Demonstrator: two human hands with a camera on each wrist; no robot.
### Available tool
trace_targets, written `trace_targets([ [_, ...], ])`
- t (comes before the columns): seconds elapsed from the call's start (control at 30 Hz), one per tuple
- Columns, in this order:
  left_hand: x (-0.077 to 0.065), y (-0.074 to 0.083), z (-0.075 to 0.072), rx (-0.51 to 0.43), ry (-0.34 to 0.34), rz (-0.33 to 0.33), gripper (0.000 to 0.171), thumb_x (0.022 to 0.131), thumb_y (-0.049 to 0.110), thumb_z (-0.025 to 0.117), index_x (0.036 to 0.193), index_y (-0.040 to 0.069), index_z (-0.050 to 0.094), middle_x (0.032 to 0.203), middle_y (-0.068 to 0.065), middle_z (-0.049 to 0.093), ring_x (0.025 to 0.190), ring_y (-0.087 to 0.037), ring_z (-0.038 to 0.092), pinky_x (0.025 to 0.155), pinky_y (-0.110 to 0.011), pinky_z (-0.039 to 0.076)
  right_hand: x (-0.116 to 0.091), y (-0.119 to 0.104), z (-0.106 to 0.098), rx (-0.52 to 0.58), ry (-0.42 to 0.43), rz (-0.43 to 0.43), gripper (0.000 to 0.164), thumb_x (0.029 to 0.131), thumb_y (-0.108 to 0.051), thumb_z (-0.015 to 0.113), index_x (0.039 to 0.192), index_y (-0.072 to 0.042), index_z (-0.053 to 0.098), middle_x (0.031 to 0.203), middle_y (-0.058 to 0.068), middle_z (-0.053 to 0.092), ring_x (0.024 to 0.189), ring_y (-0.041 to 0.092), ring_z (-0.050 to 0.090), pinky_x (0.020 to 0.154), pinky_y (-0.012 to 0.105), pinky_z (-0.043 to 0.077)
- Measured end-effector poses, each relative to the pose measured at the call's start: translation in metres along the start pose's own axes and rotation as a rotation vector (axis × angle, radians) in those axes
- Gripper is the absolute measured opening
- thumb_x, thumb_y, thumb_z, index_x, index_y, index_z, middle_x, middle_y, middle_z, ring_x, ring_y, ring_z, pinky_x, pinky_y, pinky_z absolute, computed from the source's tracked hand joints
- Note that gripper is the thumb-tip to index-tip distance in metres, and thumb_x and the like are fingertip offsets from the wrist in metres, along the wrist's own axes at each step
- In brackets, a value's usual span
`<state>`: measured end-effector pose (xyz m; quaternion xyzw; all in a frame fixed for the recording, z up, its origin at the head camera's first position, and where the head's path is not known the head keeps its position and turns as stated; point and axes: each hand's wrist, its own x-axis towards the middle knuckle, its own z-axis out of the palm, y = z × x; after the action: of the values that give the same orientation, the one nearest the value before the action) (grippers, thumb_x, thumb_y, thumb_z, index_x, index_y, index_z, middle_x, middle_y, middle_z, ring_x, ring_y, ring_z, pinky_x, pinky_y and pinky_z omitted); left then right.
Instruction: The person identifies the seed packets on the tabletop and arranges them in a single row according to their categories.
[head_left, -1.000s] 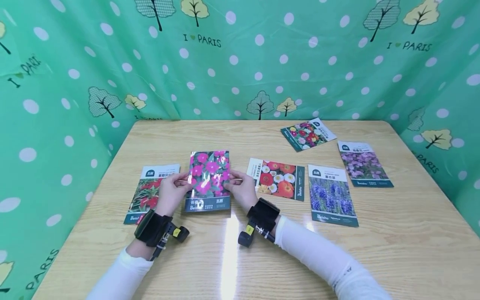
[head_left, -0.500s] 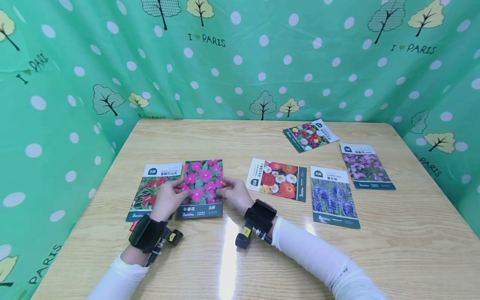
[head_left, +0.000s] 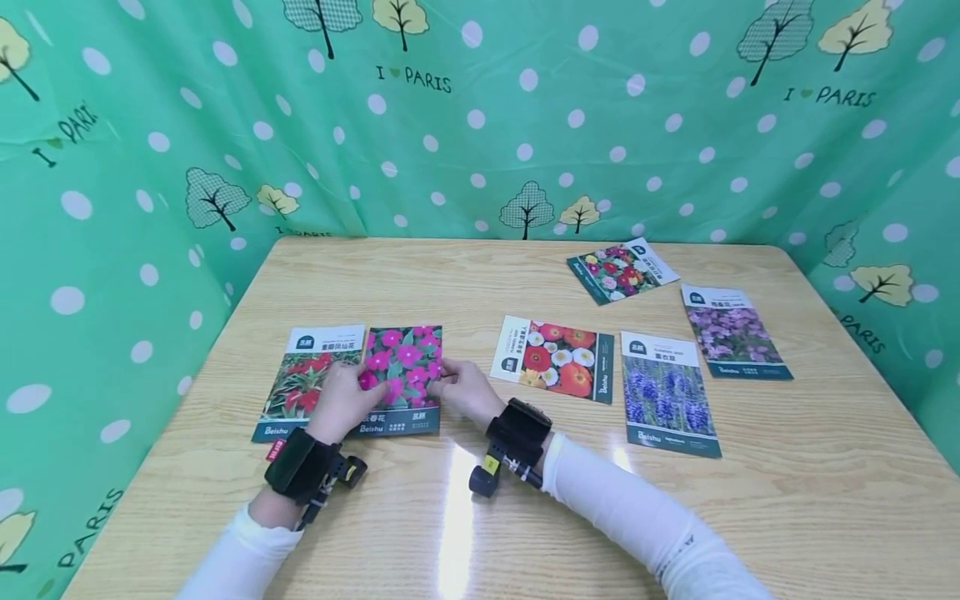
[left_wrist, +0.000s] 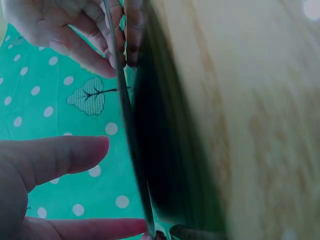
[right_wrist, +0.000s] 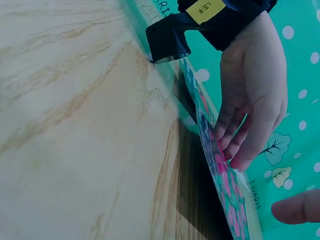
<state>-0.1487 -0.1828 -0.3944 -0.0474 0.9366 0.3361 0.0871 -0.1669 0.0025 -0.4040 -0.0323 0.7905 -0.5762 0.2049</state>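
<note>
A seed packet with pink flowers (head_left: 406, 357) lies between both hands in the head view, its dark band toward me. The left hand (head_left: 343, 406) has fingers at its left edge, with the thumb over its lower front. At the right edge are the right hand's (head_left: 467, 392) fingers. Edge-on in the left wrist view, the left thumb (left_wrist: 65, 156) stands apart from the packet while a finger touches its edge. The right thumb (right_wrist: 299, 207) is likewise apart from it in the right wrist view. A red-flower seed packet (head_left: 288, 392) lies beside it, partly under the left forearm.
To the right lie a poppy packet (head_left: 558, 360) turned sideways, a blue-flower packet (head_left: 666, 396), a purple-flower packet (head_left: 733, 333) and a tilted mixed-flower packet (head_left: 621, 271). The wooden table (head_left: 540, 508) meets a green polka-dot curtain (head_left: 465, 150).
The pink-flower packet has come down from a raised, tilted pose to beside the red-flower packet, shifting slightly left. Both hands moved with it, and the left thumb now crosses its lower front.
</note>
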Motion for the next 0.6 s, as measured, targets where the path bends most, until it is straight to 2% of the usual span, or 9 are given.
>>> trace_targets([
  [0.13, 0.002, 0.000, 0.002, 0.024, -0.003, -0.003, 0.061, 0.086, 0.021, 0.059, 0.127, -0.019, 0.038, 0.118, -0.032, 0.037, 0.101, -0.038, 0.038, 0.085, -0.049, 0.040, -0.003, -0.002, -0.001, -0.060, -0.025, -0.023, 0.058, 0.083, -0.010, 0.061, 0.135, 0.003, 0.039, 0.103, 0.012, 0.062, 0.091, 0.017, 0.056, 0.078, 0.026, 0.047],
  [0.27, 0.003, 0.000, 0.003, 0.058, 0.001, -0.011, 0.059, 0.085, 0.018, 0.061, 0.126, -0.019, 0.040, 0.115, -0.031, 0.038, 0.099, -0.037, 0.039, 0.084, -0.049, 0.041, -0.007, -0.003, -0.003, -0.113, -0.061, -0.068, 0.057, 0.084, -0.010, 0.061, 0.135, 0.002, 0.039, 0.101, 0.012, 0.061, 0.086, 0.015, 0.054, 0.070, 0.022, 0.046],
  [0.37, 0.003, 0.000, 0.004, 0.088, 0.005, -0.013, 0.056, 0.084, 0.016, 0.063, 0.123, -0.019, 0.044, 0.114, -0.030, 0.039, 0.098, -0.037, 0.041, 0.084, -0.048, 0.042, -0.009, -0.003, -0.004, -0.164, -0.069, -0.080, 0.058, 0.084, -0.013, 0.062, 0.136, 0.000, 0.039, 0.108, 0.013, 0.059, 0.080, 0.019, 0.052, 0.068, 0.026, 0.045],
  [0.47, 0.003, 0.000, 0.005, 0.109, 0.008, -0.010, 0.054, 0.083, 0.016, 0.063, 0.120, -0.019, 0.046, 0.112, -0.030, 0.040, 0.096, -0.037, 0.042, 0.081, -0.047, 0.043, -0.012, -0.003, -0.004, -0.237, -0.079, -0.095, 0.059, 0.085, -0.016, 0.061, 0.137, 0.001, 0.038, 0.123, 0.017, 0.055, 0.094, 0.022, 0.055, 0.082, 0.032, 0.047],
  [0.6, 0.003, 0.000, 0.005, 0.119, 0.011, -0.004, 0.053, 0.083, 0.016, 0.064, 0.119, -0.019, 0.047, 0.111, -0.030, 0.040, 0.096, -0.038, 0.042, 0.080, -0.048, 0.043, -0.014, -0.002, -0.004, -0.307, -0.099, -0.105, 0.062, 0.086, -0.019, 0.060, 0.138, 0.002, 0.035, 0.135, 0.019, 0.045, 0.107, 0.026, 0.053, 0.095, 0.037, 0.042],
])
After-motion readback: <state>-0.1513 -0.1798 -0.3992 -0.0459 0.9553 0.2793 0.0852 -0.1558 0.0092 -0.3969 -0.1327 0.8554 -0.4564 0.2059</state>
